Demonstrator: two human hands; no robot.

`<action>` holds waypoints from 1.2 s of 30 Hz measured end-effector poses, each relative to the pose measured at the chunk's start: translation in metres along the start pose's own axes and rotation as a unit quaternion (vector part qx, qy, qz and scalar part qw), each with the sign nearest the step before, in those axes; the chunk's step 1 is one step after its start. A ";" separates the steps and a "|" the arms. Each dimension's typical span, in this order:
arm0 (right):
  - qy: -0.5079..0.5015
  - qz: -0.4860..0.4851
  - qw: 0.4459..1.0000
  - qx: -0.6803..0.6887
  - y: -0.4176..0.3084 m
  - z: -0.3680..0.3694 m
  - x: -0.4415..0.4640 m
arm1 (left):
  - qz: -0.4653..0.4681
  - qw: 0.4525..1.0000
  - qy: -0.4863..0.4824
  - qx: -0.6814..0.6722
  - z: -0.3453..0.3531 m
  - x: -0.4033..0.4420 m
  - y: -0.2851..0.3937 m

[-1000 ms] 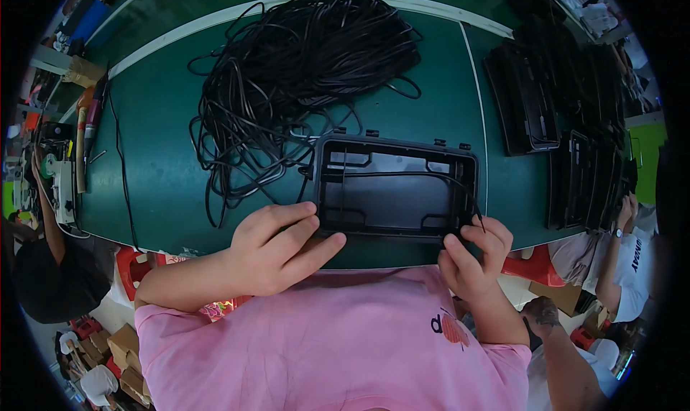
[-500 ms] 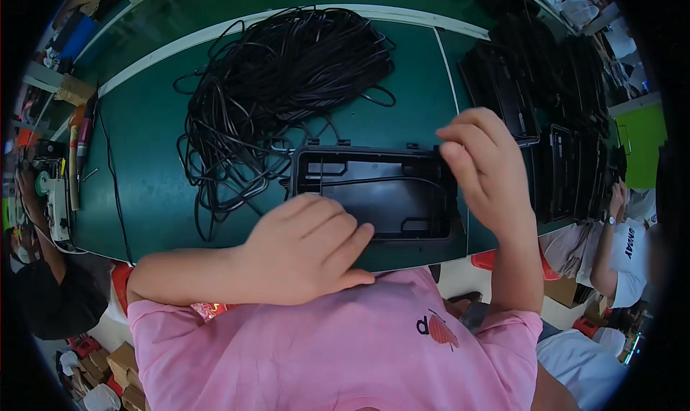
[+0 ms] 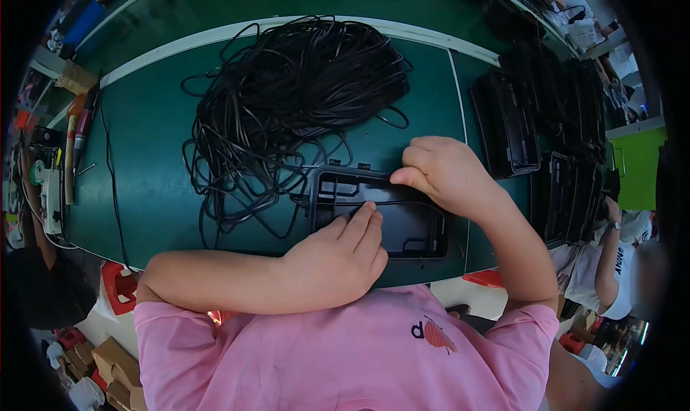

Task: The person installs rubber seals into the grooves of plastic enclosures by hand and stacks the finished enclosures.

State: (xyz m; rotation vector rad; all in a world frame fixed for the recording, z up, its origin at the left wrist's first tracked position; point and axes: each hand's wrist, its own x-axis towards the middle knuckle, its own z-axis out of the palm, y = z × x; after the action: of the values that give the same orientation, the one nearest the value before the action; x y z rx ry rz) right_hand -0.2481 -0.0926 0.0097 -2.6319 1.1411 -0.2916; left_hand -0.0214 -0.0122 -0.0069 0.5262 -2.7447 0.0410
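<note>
A shallow black plastic box [image 3: 399, 251] lies open-side up on the table before me, with hinge lugs along its far edge. A black cable [image 3: 392, 203] enters through its left wall and runs along inside. My left hand [image 3: 343, 255] reaches over the near left part of the box. Its fingers are stretched out, and the fingertips are at the cable. At the far right edge of the box is my right hand [image 3: 447, 172], fingers curled behind the rim and thumb on its inner side. A tangled heap of black cable [image 3: 309, 80] lies beyond the box.
Stacked black boxes [image 3: 507, 123] stand to the right. Tools with long handles [image 3: 77, 141] and a small machine [image 3: 50, 199] are at the left edge. The green table [image 3: 151, 166] has a pale raised strip along its back. Other people work on both sides.
My left hand has moved right and up, its fingers now extended into the box. My right hand has come down from the right onto the far rim, fingers curled.
</note>
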 end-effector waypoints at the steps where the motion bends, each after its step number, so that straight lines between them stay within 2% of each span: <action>1: -0.015 0.019 0.999 0.023 -0.001 -0.002 0.002 | 0.000 1.000 0.004 0.000 0.001 0.000 0.000; 4: -0.016 -0.016 1.000 0.018 -0.006 0.012 0.010 | -0.002 1.000 -0.008 -0.007 0.001 0.000 0.000; 7: -0.058 0.010 0.998 0.007 -0.010 0.004 0.009 | 0.005 1.000 -0.007 0.011 0.002 -0.001 0.000; 13: -0.048 -0.011 0.999 0.023 -0.025 0.013 0.031 | -0.004 1.000 -0.008 0.008 0.003 -0.002 0.003; 14: -0.099 0.036 0.993 0.061 -0.027 0.010 0.034 | -0.005 1.000 -0.011 0.007 0.003 -0.002 0.003; 18: -0.121 0.047 0.990 0.048 -0.029 0.005 0.037 | -0.008 1.000 -0.008 0.012 0.004 -0.003 0.004; 20: -0.156 0.054 0.980 0.115 -0.025 0.004 0.043 | -0.003 1.000 -0.005 0.012 0.004 -0.003 0.004; 23: -0.154 0.030 0.986 0.052 -0.030 0.006 0.047 | -0.011 1.000 -0.004 0.002 0.005 -0.003 0.005; 27: -0.135 0.028 0.989 0.056 -0.029 0.006 0.046 | 0.005 1.000 -0.012 0.014 0.004 -0.002 0.003; 30: -0.134 0.053 0.983 0.116 -0.028 0.012 0.051 | 0.012 1.000 -0.017 0.022 0.003 -0.002 0.002; 32: -0.039 -0.032 0.998 0.028 -0.033 0.021 0.057 | 0.010 1.000 -0.022 0.018 0.003 -0.003 0.003; 36: -0.052 -0.024 0.998 0.015 -0.038 0.016 0.057 | -0.002 1.000 -0.010 0.010 0.005 -0.004 0.004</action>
State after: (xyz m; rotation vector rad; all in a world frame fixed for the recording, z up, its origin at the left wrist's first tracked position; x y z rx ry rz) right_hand -0.1794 -0.1077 0.0112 -2.6179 1.0325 -0.1770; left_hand -0.0212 -0.0081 -0.0124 0.5412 -2.7648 0.0633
